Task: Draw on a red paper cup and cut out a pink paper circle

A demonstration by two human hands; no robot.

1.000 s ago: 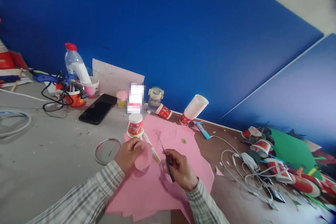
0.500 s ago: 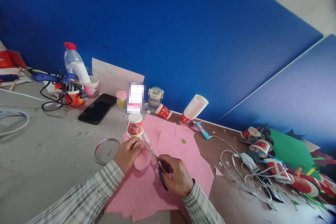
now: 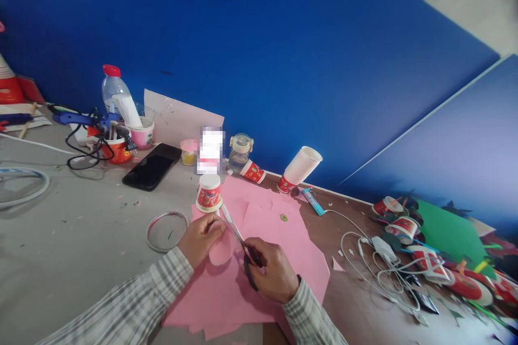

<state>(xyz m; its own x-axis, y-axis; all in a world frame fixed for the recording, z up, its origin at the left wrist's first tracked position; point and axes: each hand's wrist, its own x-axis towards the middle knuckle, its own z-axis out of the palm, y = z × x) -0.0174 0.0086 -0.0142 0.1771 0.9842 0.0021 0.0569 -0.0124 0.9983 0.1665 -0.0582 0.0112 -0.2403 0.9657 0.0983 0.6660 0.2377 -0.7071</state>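
Pinched between the fingers of my left hand (image 3: 201, 238) is a small rounded piece of pink paper (image 3: 221, 248). My right hand (image 3: 274, 269) grips the dark handles of a pair of scissors (image 3: 238, 235), whose blades point up and left along the right edge of that piece. Both hands are above larger sheets of pink paper (image 3: 291, 264). Just beyond the left hand, an upside-down red and white paper cup (image 3: 209, 194) stands at the sheets' edge. A ring-shaped roll (image 3: 167, 232) lies left of my left hand.
A black phone (image 3: 152, 167), a lidded glass jar (image 3: 240, 152) and a tilted stack of paper cups (image 3: 299, 169) line the back. Tangled white cables (image 3: 384, 264) and decorated cups lie at the right. A glue gun (image 3: 76, 117) rests at the left. A blue partition (image 3: 263, 64) rises behind.
The pink piece has turned slightly in my left hand and sits a little lower. The scissors and right hand stay nearly in place. The whole view has shifted slightly.
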